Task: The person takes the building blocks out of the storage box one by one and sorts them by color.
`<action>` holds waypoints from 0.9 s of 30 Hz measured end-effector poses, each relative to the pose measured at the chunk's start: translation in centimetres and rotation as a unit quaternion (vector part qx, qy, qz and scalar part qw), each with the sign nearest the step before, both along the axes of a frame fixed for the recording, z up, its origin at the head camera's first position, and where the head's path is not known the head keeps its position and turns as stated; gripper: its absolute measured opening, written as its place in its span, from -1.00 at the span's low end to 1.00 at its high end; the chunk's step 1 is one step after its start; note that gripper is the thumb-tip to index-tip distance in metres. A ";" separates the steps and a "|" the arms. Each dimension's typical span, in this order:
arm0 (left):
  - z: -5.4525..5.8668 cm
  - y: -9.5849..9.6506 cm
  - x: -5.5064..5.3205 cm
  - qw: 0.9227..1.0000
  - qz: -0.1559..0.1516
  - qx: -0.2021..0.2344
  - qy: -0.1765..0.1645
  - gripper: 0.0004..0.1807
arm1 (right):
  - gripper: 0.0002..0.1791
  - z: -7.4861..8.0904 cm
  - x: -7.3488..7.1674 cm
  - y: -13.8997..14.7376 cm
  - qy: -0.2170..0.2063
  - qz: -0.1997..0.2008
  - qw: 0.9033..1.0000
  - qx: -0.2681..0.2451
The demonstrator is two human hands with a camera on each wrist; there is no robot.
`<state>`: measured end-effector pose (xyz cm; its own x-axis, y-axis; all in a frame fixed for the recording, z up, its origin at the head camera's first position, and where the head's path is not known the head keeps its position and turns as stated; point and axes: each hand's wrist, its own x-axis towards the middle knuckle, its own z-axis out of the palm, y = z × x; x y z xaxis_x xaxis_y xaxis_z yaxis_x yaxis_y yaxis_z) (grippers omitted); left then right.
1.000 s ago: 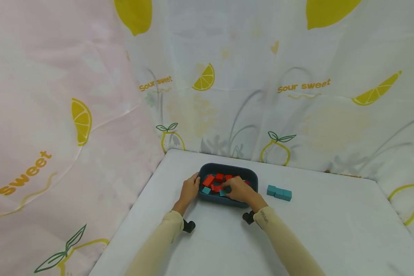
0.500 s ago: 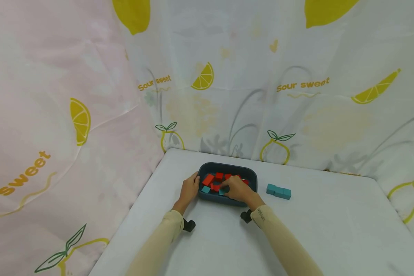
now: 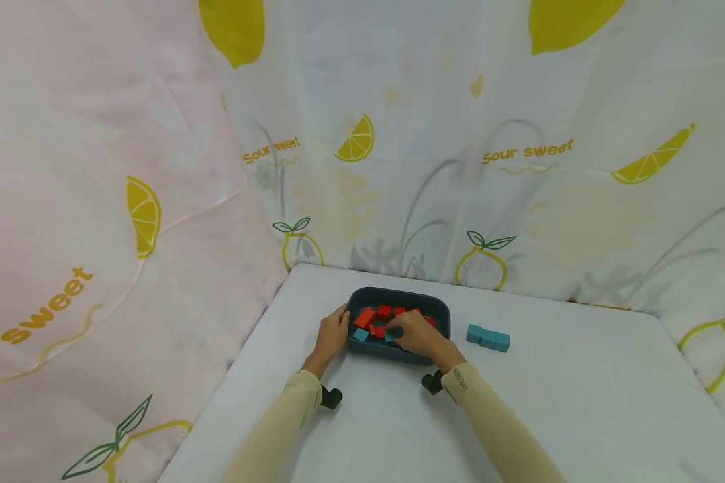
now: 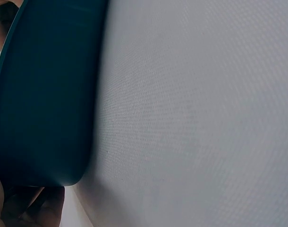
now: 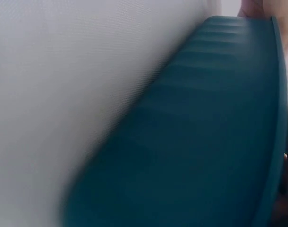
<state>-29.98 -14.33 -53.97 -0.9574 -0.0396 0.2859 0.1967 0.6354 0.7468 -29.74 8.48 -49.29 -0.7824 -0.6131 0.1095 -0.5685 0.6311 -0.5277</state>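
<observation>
A dark teal plastic bin [image 3: 393,351] holds several red blocks [image 3: 364,317] and a loose teal block [image 3: 360,334] near its front left corner. My left hand [image 3: 331,334] grips the bin's left end; in the left wrist view its fingers [image 4: 48,208] lie against the end wall. Over the front wall, my right hand [image 3: 420,334] reaches inside and pinches another teal block [image 3: 389,335] among the red ones. The right fingertips are partly hidden behind the knuckles. In the right wrist view the bin's side wall [image 5: 182,132] hides most of that hand.
A short row of teal blocks [image 3: 488,337] lies on the white tabletop [image 3: 568,389] to the right of the bin. Behind and to the left hangs a lemon-print cloth [image 3: 399,134]. Black wrist cameras [image 3: 331,398] sit under both forearms.
The right hand and the pinched teal block have barely shifted within the bin. My left hand keeps its place at the bin's end. The view has tilted slightly.
</observation>
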 end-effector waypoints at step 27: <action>-0.2 0.0 -0.1 1.000 0.003 -0.005 -0.001 -0.61 | -0.70 2.5 -0.2 3.2 0.076 0.006 0.997 0.005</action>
<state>-30.11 -14.31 -54.18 -0.9576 -0.0424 0.2850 0.1918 0.6444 0.7402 -29.99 11.73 -46.80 -0.7498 -0.6242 0.2195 -0.6489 0.6287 -0.4286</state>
